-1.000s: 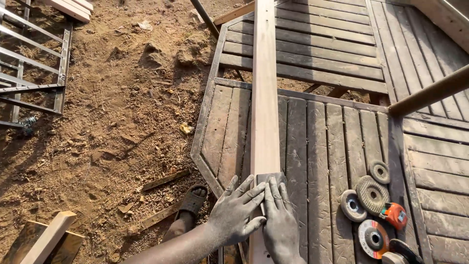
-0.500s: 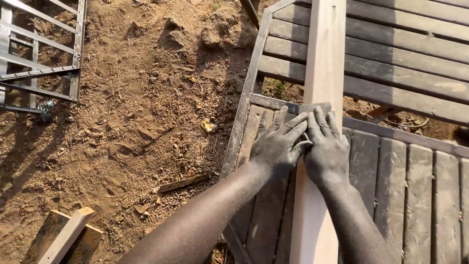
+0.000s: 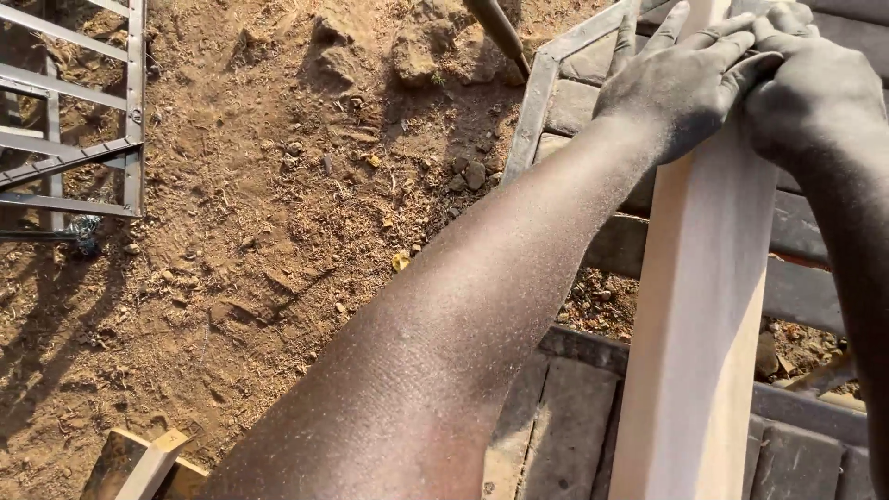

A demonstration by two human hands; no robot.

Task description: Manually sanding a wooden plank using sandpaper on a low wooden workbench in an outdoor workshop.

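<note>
A long pale wooden plank (image 3: 699, 306) lies lengthwise on a grey slatted wooden panel (image 3: 796, 231). Both my arms stretch far forward along it. My left hand (image 3: 681, 74), dusted with sawdust, rests on the plank's left side near the top of the view with its fingers spread flat. My right hand (image 3: 810, 88) sits beside it on the plank's right side, fingers curled over the wood. The two hands touch each other. The plank's far end is out of view.
Bare dirt with stones and wood chips (image 3: 278, 213) fills the left. A grey metal frame (image 3: 93, 111) lies at the upper left. A short timber offcut (image 3: 148, 463) sits at the bottom left. A dark rod (image 3: 500, 32) crosses the top.
My hands have slid forward along the plank, away from me, with both arms extending. The view has shifted so the grinding discs seen earlier are out of sight.
</note>
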